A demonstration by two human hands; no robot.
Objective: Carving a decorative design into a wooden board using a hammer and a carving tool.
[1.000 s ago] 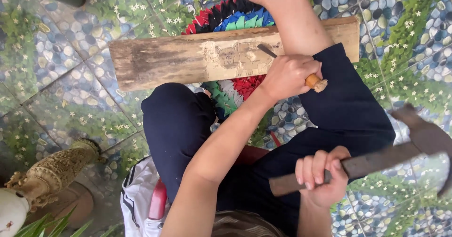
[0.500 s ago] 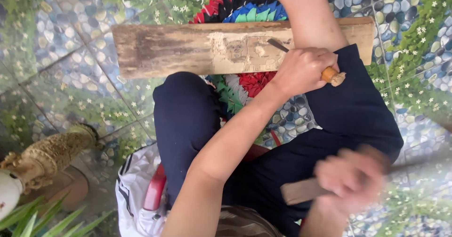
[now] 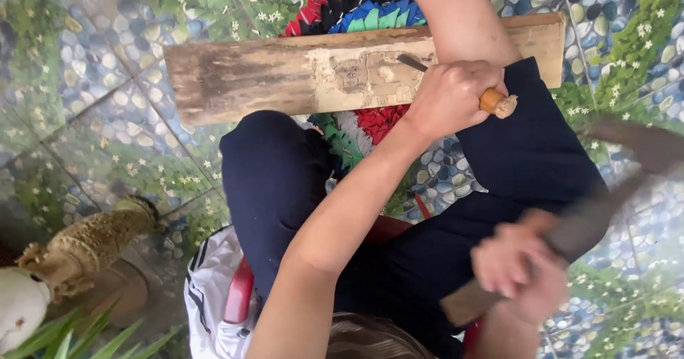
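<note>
a long weathered wooden plank (image 3: pixel 285 74) lies across a colourful scalloped rag mat (image 3: pixel 370 127) in front of my knees. my right hand (image 3: pixel 524 277), blurred, is wrapped tight around a dark wooden mallet (image 3: pixel 591 216). my left hand (image 3: pixel 449 95) is fisted around a wooden-handled chisel (image 3: pixel 495 102), its blade touching the plank's carved patch.

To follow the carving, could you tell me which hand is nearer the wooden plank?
Left. The left hand grips the chisel at the plank's near edge, blade on the wood. The right hand is back over the lap, gripping a hammer.
</note>
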